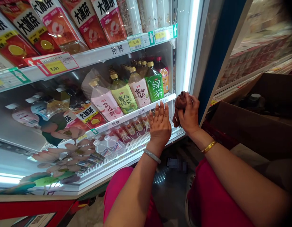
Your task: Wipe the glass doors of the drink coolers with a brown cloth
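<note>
My left hand has its fingers stretched out and its palm toward the front of the lit drinks cooler, by the edge of the middle shelf. It holds nothing. To its right, my right hand grips a crumpled brown cloth at the cooler's right frame. Just beyond my left hand stand a green-labelled bottle and a pink-labelled bottle. A grey bangle is on my left wrist and a gold one on my right.
Large red cartons and price tags line the upper shelf. Small bottles stand on the rack below. An open cardboard box sits at the right, past the blue cooler edge. Flower decals cover the glass at lower left.
</note>
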Demonstrator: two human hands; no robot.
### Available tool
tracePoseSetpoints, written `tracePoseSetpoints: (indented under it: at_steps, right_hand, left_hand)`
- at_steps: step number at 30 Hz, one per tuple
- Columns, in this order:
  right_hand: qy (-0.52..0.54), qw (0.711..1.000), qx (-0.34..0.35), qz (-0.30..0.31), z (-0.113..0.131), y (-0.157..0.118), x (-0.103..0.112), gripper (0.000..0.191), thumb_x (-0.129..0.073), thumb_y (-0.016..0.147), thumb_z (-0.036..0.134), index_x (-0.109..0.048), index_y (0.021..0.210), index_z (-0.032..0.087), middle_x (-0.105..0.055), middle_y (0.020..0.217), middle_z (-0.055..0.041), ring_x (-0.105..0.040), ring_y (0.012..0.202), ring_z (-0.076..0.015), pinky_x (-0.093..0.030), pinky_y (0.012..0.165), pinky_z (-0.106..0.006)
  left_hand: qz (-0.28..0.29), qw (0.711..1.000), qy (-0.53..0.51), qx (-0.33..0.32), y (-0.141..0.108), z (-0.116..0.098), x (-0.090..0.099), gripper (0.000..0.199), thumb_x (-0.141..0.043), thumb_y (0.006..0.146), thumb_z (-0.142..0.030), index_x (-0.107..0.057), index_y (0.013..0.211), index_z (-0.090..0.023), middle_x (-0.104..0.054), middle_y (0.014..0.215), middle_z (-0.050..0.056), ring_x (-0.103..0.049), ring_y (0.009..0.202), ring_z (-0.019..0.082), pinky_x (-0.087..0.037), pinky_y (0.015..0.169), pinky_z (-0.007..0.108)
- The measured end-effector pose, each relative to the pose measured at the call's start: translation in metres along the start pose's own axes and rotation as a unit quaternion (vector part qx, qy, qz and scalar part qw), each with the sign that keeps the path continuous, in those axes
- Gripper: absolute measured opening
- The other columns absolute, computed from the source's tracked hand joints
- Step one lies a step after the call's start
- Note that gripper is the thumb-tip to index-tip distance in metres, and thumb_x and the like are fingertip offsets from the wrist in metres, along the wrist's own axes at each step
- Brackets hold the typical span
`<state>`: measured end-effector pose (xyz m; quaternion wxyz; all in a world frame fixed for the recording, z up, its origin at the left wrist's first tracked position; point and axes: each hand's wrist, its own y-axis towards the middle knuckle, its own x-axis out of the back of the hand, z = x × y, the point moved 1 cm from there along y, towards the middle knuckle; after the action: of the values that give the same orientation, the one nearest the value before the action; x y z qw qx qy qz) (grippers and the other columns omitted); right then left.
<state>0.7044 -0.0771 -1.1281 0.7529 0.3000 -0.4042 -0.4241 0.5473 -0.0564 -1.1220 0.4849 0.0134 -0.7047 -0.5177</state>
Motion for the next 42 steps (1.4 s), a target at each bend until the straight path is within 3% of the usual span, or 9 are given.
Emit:
tracePoseSetpoints:
  at_steps: [5, 8, 14, 21, 26, 29, 32, 35, 42]
  right_hand:
    - [0.046, 0.997, 0.053, 0.034, 0.028, -0.016, -0.010, 0.072, -0.048, 0.096, 0.021, -0.031, 0.166, 0.022, -0.042, 0.153, -0.0183, -0.046, 0.148, -0.0316, -0.041, 0.127, -0.056]
    - [0.052, 0.994, 0.084, 0.051, 0.024, -0.013, -0.008, 0.071, -0.048, 0.094, 0.020, -0.034, 0.164, 0.021, -0.044, 0.152, -0.0173, -0.047, 0.146, -0.0301, -0.041, 0.127, -0.054]
    - [0.029, 0.998, -0.035, -0.032, -0.006, 0.001, 0.001, 0.073, -0.052, 0.086, 0.018, -0.041, 0.158, 0.023, -0.044, 0.148, -0.0165, -0.046, 0.144, -0.0343, -0.039, 0.124, -0.064]
    - [0.052, 0.990, 0.071, 0.110, 0.022, -0.026, -0.006, 0.064, -0.055, 0.090, 0.022, -0.046, 0.154, 0.025, -0.049, 0.142, -0.0151, -0.054, 0.135, -0.0307, -0.051, 0.117, -0.053]
    - [0.023, 0.999, 0.031, 0.025, 0.005, -0.004, 0.003, 0.067, -0.056, 0.084, 0.017, -0.052, 0.150, 0.022, -0.045, 0.142, -0.0151, -0.049, 0.139, -0.0339, -0.044, 0.121, -0.060]
    - [0.036, 0.999, 0.018, 0.012, 0.026, -0.014, -0.006, 0.071, -0.056, 0.084, 0.016, -0.047, 0.154, 0.021, -0.044, 0.143, -0.0172, -0.049, 0.140, -0.0349, -0.044, 0.122, -0.061]
    - [0.059, 0.993, 0.067, 0.075, 0.063, -0.036, -0.019, 0.059, -0.053, 0.093, 0.020, -0.051, 0.152, 0.024, -0.051, 0.141, -0.0164, -0.055, 0.135, -0.0325, -0.050, 0.119, -0.056]
    - [0.062, 0.989, 0.111, 0.080, 0.077, -0.041, -0.023, 0.054, -0.052, 0.097, 0.022, -0.055, 0.151, 0.025, -0.056, 0.143, -0.0156, -0.056, 0.136, -0.0316, -0.050, 0.120, -0.054]
    - [0.102, 0.978, 0.179, 0.013, 0.072, -0.038, -0.035, 0.078, -0.049, 0.098, 0.017, -0.020, 0.170, 0.030, -0.025, 0.177, -0.0105, -0.025, 0.165, -0.0331, -0.034, 0.131, -0.062]
  left_hand:
    - [0.005, 1.000, -0.004, 0.005, -0.001, 0.003, -0.004, 0.069, -0.043, 0.105, -0.019, -0.021, 0.170, -0.014, -0.023, 0.174, 0.014, -0.009, 0.165, 0.022, -0.002, 0.136, 0.050]
    - [0.006, 1.000, -0.005, -0.001, -0.001, 0.004, -0.003, 0.069, -0.043, 0.105, -0.020, -0.021, 0.170, -0.012, -0.022, 0.174, 0.014, -0.008, 0.165, 0.022, -0.003, 0.136, 0.049]
    - [0.006, 1.000, 0.001, -0.017, -0.002, 0.004, 0.002, 0.075, -0.047, 0.099, -0.016, -0.022, 0.170, -0.013, -0.018, 0.176, 0.010, -0.005, 0.165, 0.021, 0.002, 0.136, 0.045]
    - [-0.005, 1.000, 0.007, 0.001, -0.011, 0.009, -0.001, 0.065, -0.044, 0.105, -0.021, -0.030, 0.168, -0.013, -0.026, 0.173, 0.014, -0.012, 0.165, 0.022, 0.002, 0.136, 0.046]
    - [0.004, 1.000, 0.016, 0.005, -0.022, 0.019, 0.015, 0.073, -0.047, 0.100, -0.016, -0.023, 0.169, -0.012, -0.022, 0.175, 0.014, -0.007, 0.165, 0.023, 0.005, 0.135, 0.050]
    - [0.016, 0.999, 0.026, 0.012, -0.029, 0.029, 0.023, 0.075, -0.048, 0.099, -0.016, -0.023, 0.170, -0.014, -0.020, 0.175, 0.014, -0.007, 0.165, 0.024, 0.003, 0.135, 0.052]
    - [0.006, 0.999, 0.046, 0.011, -0.035, 0.038, 0.027, 0.069, -0.045, 0.102, -0.016, -0.027, 0.169, -0.011, -0.022, 0.174, 0.016, -0.005, 0.165, 0.023, 0.003, 0.135, 0.050]
    - [-0.018, 0.998, 0.060, 0.008, -0.038, 0.043, 0.034, 0.066, -0.043, 0.103, -0.015, -0.030, 0.167, -0.007, -0.024, 0.173, 0.018, 0.000, 0.164, 0.021, 0.006, 0.135, 0.047]
    - [-0.037, 0.997, 0.074, 0.010, -0.044, 0.053, 0.047, 0.076, -0.050, 0.100, -0.018, -0.021, 0.169, -0.008, -0.021, 0.175, 0.017, 0.004, 0.165, 0.024, 0.005, 0.135, 0.052]
